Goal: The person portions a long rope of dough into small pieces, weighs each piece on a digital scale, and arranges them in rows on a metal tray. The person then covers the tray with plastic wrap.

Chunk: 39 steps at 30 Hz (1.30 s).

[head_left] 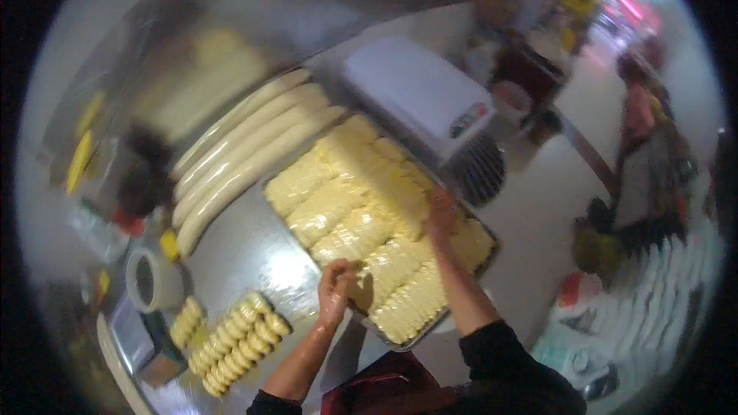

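Observation:
A metal tray (428,321) holds rows of pale yellow, oiled dough strips (351,233), laid close together. My left hand (339,288) is at the tray's near left edge, its fingers curled by the end of one row. Whether dough is between those fingers is not plain. Across the tray, my right hand (443,213) reaches down at the right side of the dough; it is blurred and its fingertips are hard to make out. Left of my left hand, a block of short dough pieces (239,343) in paired rows lies on the shiny metal table (248,253).
Several long dough rolls (253,150) lie beyond the table's middle. A white-topped digital scale (415,89) stands behind the tray. A roll of clear tape (151,279) and a box (153,351) sit at the left. A smaller dough piece (187,321) lies near the tape.

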{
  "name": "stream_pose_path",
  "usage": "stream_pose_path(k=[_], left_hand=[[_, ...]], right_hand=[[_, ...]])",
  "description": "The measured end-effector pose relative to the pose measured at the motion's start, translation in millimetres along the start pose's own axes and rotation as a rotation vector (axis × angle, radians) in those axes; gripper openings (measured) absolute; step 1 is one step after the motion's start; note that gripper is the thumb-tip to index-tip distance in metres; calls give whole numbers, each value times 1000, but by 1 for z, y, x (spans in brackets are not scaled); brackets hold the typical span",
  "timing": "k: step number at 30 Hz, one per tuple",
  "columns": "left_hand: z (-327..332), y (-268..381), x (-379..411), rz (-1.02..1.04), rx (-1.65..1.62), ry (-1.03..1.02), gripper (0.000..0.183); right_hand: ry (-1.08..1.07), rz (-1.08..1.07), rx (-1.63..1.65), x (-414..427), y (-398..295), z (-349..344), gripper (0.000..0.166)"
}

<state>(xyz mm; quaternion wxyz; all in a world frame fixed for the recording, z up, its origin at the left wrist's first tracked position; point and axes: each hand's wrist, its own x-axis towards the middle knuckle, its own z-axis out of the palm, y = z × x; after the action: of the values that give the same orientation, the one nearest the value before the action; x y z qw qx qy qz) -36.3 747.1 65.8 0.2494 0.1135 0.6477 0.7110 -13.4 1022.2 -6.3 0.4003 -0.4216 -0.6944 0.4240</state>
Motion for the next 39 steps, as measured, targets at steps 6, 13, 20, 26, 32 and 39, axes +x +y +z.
stream_pose_path(k=[6,13,20,26,32,39], left_hand=[[-111,12,-86,231,480,337,19],[-384,17,-129,46,1018,1062,36],[-472,19,-107,-589,1083,1060,66],[-480,22,-98,-572,1039,892,66],[-495,1,-93,-420,1126,888,64],[-479,19,-81,-516,888,790,58]], right_hand=[[-305,-519,-997,-3,14,-18,51],[-913,-412,-61,-198,-176,106,35],[-1217,-471,-373,-402,-242,282,47],[-1216,-533,-608,-474,-260,321,54],[-1226,-598,-629,-488,-262,316,57],[-1384,-546,-570,-497,-265,319,46]])
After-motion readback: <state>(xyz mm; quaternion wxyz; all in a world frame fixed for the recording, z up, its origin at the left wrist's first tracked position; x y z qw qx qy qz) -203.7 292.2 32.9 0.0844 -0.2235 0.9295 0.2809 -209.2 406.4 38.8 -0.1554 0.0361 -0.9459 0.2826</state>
